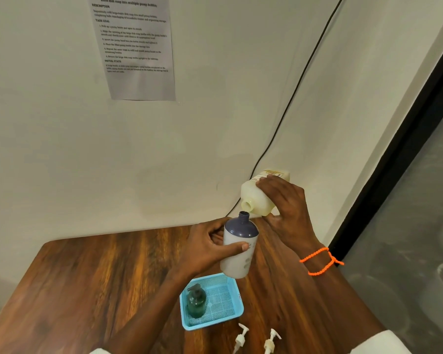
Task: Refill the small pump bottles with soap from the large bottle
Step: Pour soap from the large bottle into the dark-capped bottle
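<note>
While the left hand (210, 245) grips a small white bottle with a dark blue shoulder (238, 247), thumb across its front and fingers curled behind it, the right hand (284, 203) is wrapped around the large pale yellow soap bottle (258, 198) and holds it tilted, mouth down toward 8 o'clock. The open mouth of the large bottle is just above and very near the open neck of the small bottle, at its 1 o'clock side; I cannot tell if soap is flowing. Both bottles are held in the air above the wooden desk (87, 282). At 6 o'clock from the small bottle, a light blue mesh basket (223, 320) stands on the desk, and a dark green pump bottle (196, 301) with its pump on stands upright in the left part of it. At 5 o'clock from the basket, two white pump heads (242, 337) lie on the desk near the front edge. An orange beaded bracelet (317, 261) is around the right wrist.
</note>
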